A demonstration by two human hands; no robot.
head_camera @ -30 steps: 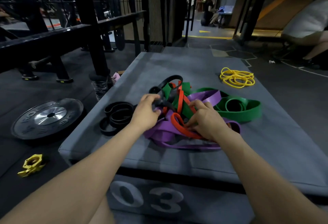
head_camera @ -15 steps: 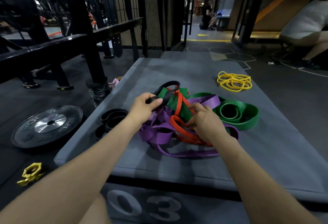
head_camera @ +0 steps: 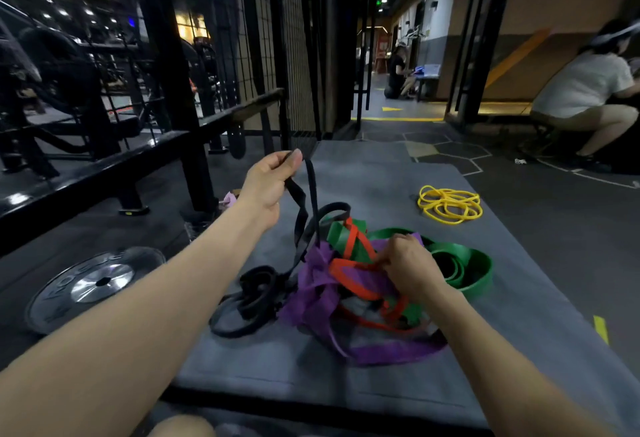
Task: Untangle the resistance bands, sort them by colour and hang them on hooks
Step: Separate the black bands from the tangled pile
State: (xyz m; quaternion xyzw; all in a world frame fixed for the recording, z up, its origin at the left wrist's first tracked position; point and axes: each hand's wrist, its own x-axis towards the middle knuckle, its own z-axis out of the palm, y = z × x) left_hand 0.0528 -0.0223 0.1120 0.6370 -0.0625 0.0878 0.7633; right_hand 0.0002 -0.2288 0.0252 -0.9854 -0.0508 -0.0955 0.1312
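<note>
The left hand (head_camera: pixel 270 180) pinches a flat black rubber band (head_camera: pixel 304 225), lifted above the tangled purple, red and green bands (head_camera: pixel 349 284) on the grey padded counter (head_camera: pixel 540 319). The right hand (head_camera: pixel 410 267) grips a red band (head_camera: pixel 349 265), anchoring the pile. Drawing the black band slowly would likely free it without tightening knots.

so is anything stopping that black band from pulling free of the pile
Yes. The left hand has lifted the black band, but lower down it runs under the purple band at the tangle's left edge. The right hand holds the red band there.
</note>
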